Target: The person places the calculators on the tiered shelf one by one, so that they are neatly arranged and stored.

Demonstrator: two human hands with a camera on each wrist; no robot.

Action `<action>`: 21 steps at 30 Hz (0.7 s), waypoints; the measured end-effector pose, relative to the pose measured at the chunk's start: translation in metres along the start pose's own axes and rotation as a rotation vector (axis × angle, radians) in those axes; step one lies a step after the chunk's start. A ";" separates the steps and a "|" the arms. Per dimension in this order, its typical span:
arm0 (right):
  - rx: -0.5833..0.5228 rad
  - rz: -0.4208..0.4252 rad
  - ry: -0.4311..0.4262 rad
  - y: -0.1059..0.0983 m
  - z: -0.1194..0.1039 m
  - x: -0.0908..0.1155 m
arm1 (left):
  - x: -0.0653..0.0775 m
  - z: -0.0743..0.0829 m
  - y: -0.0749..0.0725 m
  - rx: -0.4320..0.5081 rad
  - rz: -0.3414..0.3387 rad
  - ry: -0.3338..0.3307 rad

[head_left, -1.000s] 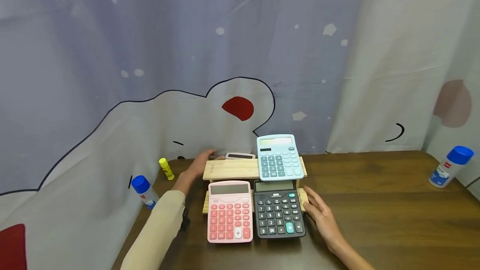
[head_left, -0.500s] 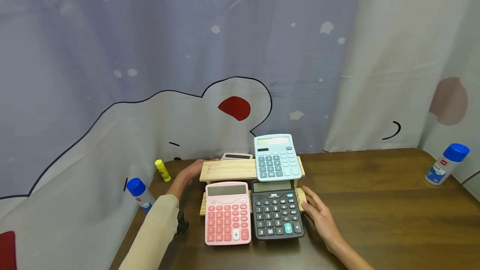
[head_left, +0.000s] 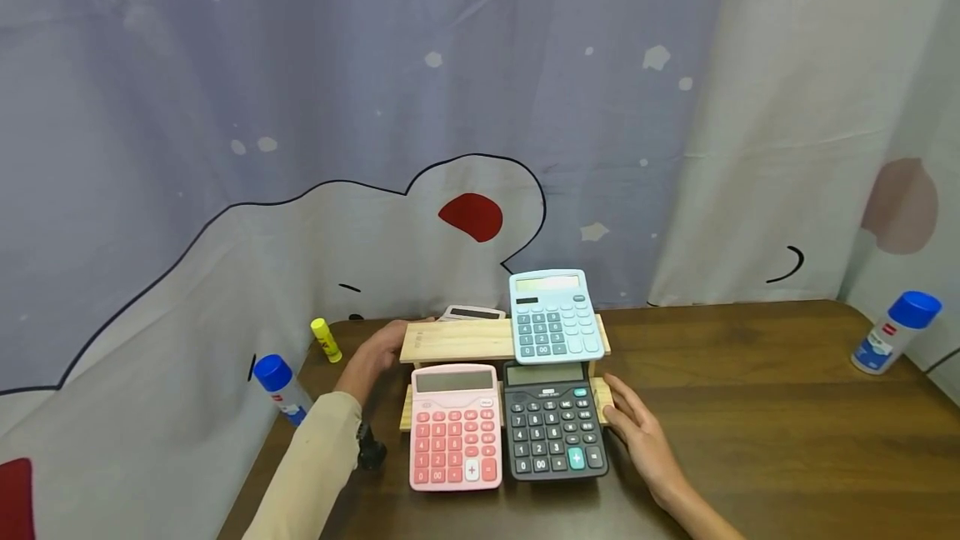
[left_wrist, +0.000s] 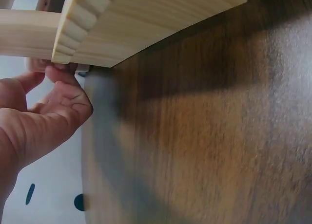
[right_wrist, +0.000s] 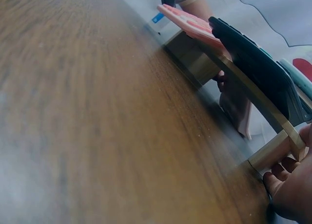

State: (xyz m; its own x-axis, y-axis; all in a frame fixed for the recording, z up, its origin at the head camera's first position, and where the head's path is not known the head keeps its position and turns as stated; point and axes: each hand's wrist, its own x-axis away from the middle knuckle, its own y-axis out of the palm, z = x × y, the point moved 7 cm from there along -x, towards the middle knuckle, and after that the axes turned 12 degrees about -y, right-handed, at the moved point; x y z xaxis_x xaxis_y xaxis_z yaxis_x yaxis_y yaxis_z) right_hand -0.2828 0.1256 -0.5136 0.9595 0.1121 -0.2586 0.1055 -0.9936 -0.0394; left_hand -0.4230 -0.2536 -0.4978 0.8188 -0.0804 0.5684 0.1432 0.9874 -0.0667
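A two-step wooden rack (head_left: 456, 342) stands on the table. Its lower step bears a pink calculator (head_left: 455, 398) and a dark grey calculator (head_left: 553, 394); a light blue calculator (head_left: 557, 317) leans on the right of the upper step. Behind the rack, the top of a pale-framed calculator (head_left: 474, 312) shows, the rest hidden. My left hand (head_left: 377, 350) reaches round the rack's left end. In the left wrist view its thumb and fingers pinch that rear calculator's edge (left_wrist: 36, 65), partly covered by the rack. My right hand (head_left: 647, 442) grips the lower step's right end.
A yellow glue stick (head_left: 326, 340) and a blue-capped bottle (head_left: 282, 388) are at the table's left edge. Another blue-capped bottle (head_left: 896, 332) stands far right. A printed curtain (head_left: 600, 148) hangs right behind the table (head_left: 750, 407).
The left fingers have sunk lower behind the upper step, and the rear calculator sits slightly further left and more tilted. The view has shifted slightly. My right hand keeps its hold on the rack.
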 end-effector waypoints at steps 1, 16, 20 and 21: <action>0.000 -0.001 0.001 0.000 0.000 0.000 | 0.000 0.000 -0.001 0.012 0.002 -0.002; -0.001 -0.002 -0.011 -0.001 -0.001 0.000 | 0.016 0.016 -0.032 0.225 0.082 -0.006; 0.005 -0.002 -0.008 0.000 0.000 0.000 | 0.024 0.018 -0.045 0.281 0.109 -0.014; 0.005 -0.001 -0.009 0.000 0.000 0.000 | 0.026 0.019 -0.047 0.288 0.105 -0.012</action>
State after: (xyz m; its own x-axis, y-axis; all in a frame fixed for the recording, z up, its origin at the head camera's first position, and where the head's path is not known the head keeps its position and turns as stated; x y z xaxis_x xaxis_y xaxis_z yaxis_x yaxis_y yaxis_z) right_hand -0.2825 0.1257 -0.5135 0.9569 0.1136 -0.2672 0.1056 -0.9934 -0.0443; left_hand -0.4191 -0.2998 -0.4646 0.8140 0.0240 0.5803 -0.1070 0.9883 0.1091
